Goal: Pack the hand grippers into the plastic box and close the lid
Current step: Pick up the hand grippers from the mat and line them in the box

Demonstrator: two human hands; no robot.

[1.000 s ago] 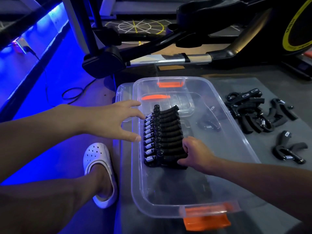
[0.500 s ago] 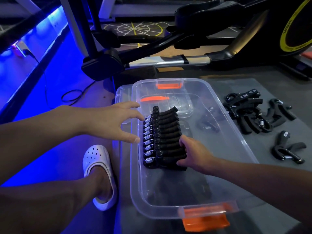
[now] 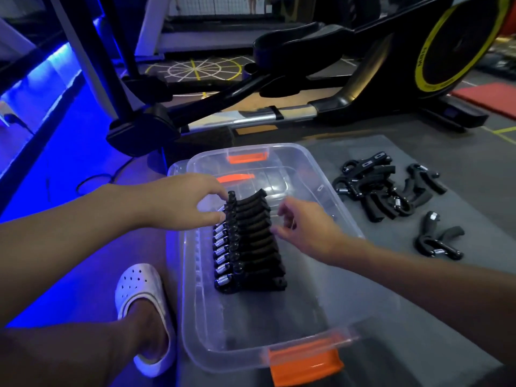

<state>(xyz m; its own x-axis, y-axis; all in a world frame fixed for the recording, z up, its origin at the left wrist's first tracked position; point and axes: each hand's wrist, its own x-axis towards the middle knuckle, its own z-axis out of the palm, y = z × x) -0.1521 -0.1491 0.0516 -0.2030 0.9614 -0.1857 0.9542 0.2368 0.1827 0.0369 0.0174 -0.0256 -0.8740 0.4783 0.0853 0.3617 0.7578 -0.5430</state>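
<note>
Our left hand (image 3: pixel 192 202) reaches in from the left of the frame. Its index fingertip and thumb are curled onto the spring ends at the far end of the row of hand grippers (image 3: pixel 251 247), pinching the last few between them. Our right hand (image 3: pixel 304 227) is blurred, its fingers loosely bent and apart beside the handle ends, holding nothing; we cannot tell whether they touch. The row stands packed side by side inside the clear plastic box (image 3: pixel 195 317) at centre frame. The loose hand grippers (image 3: pixel 382 188) lie on the grey mat (image 3: pixel 460 317) at right.
</note>
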